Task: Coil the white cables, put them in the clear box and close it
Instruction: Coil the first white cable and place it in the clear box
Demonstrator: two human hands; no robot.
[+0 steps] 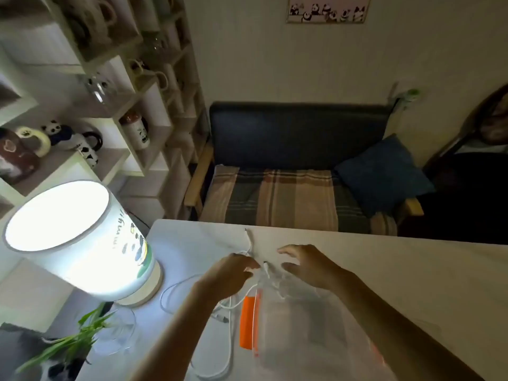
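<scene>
Head | left grip (233, 273) pinching white cable (248, 244) | right grip (308, 266) spread above clear box (299, 325)

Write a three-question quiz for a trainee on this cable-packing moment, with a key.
1. True or false: the lit lamp stands on the table to the left of both hands.
2. Which hand is pinching a white cable? A) left hand B) right hand C) neither
3. Fill in: the latch on the left side of the clear box is coloured ____.

Key:
1. True.
2. A. The left hand's fingertips are closed on the cable; the right hand hovers open, fingers spread, above the far end of the box.
3. Orange.
</scene>
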